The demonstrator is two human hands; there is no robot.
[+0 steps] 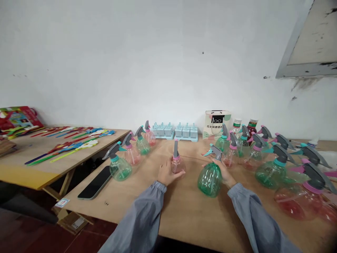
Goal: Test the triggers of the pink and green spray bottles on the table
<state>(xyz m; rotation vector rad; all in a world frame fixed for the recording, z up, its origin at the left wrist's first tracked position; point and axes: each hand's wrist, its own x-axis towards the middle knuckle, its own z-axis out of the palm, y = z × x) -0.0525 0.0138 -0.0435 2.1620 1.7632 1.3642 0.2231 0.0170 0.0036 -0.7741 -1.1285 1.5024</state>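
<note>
My left hand (168, 172) is wrapped round the side of a pink spray bottle (179, 164), which stands upright on the wooden table (189, 221). Its grey trigger head points away from me. In my right hand (223, 172) is a green spray bottle (210, 181), gripped near the neck and tilted, with its turquoise nozzle to the left. Whether its base touches the table I cannot tell. Left of my hands, several pink and green spray bottles (120, 169) stand in a slanting row. A larger group of spray bottles (271, 174) fills the right side.
A black phone (96, 182) lies at the table's left edge. Light blue ice-pop moulds (186, 132), a paper bag (214, 128) and two drink bottles (252, 126) stand by the wall. Another table (52, 168), at left, bears colourful hand-shaped strips (71, 149).
</note>
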